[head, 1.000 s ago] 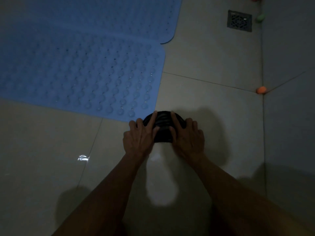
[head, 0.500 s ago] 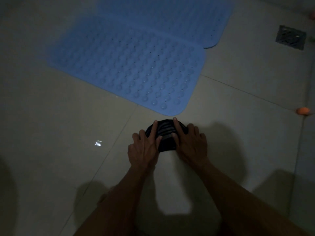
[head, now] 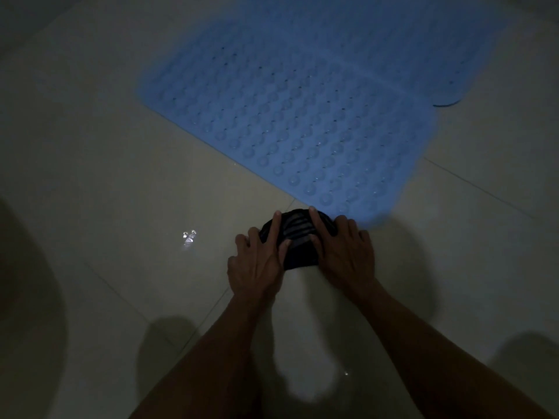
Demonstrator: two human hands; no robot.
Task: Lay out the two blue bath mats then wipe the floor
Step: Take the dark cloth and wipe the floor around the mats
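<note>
We see two blue bath mats flat on the tile floor (head: 106, 176): near mat (head: 290, 125), studded with bumps and holes, fills center-top; far mat (head: 438, 46) upper right, edges overlapping. Dark striped cloth (head: 298, 237) bunched at lower center, just below near mat's corner.

- I see my left hand (head: 257, 261) and right hand (head: 344, 255) bare, no rings.
- Both forearms bare, no sleeves or watch showing.
</note>
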